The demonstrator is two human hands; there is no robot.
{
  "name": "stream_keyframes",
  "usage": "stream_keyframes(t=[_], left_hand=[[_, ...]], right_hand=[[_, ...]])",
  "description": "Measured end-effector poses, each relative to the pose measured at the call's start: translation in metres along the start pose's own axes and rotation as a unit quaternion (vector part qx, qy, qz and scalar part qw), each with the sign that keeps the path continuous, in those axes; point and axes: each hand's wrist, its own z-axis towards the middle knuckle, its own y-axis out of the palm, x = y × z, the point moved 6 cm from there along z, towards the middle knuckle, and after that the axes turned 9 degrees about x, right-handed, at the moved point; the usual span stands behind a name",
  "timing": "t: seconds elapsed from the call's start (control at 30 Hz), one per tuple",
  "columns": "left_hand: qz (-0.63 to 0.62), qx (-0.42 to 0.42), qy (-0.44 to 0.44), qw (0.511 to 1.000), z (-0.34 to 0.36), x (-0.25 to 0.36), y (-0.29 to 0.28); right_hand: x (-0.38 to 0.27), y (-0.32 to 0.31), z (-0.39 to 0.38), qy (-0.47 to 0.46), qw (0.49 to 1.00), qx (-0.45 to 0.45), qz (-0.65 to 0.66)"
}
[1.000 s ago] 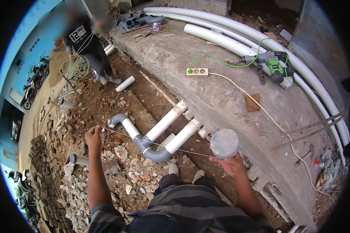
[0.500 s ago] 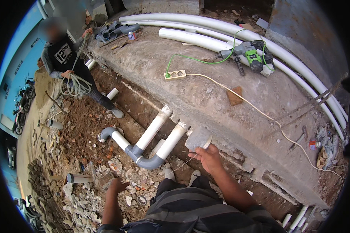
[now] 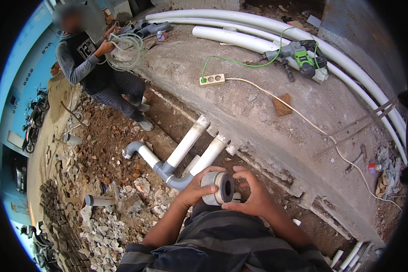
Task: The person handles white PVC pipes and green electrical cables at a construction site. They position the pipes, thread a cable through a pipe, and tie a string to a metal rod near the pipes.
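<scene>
Beside rubble [image 3: 102, 233], my left grip [image 3: 196, 187] clamps the reel [image 3: 220, 183], its hollow axis running rightward toward my parted right grip [image 3: 255, 195].

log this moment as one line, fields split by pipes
left grip: holding grey cylinder | right grip: open beside it, contact unclear | beyond: grey-and-white pipe assembly | co-worker: holding pale coil
</scene>
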Motion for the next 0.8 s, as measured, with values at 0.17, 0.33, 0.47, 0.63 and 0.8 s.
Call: stream_keyframes(t=[0.17, 0.33, 0.47, 0.63, 0.8], left_hand=[[0.153, -0.005, 0.053, 0.987, -0.017, -0.006, 0.025], [0.151, -0.015, 0.052, 0.987, -0.03, -0.003, 0.032], [0.161, 0.012, 0.069, 0.985, -0.036, -0.002, 0.03], [0.077, -0.007, 0.041, 0.996, -0.03, -0.003, 0.02], [0.277, 0.046, 0.124, 0.952, -0.011, 0.008, 0.003]], right_hand=[[-0.015, -0.004, -0.022, -0.007, 0.996, -0.055, -0.076], [-0.012, -0.006, -0.025, -0.013, 1.0, -0.02, -0.008], [-0.005, -0.004, -0.022, -0.055, 0.998, -0.017, 0.005], [-0.002, -0.007, -0.01, -0.097, 0.994, -0.022, 0.032], [0.001, -0.022, -0.012, -0.06, 0.994, 0.067, -0.068]])
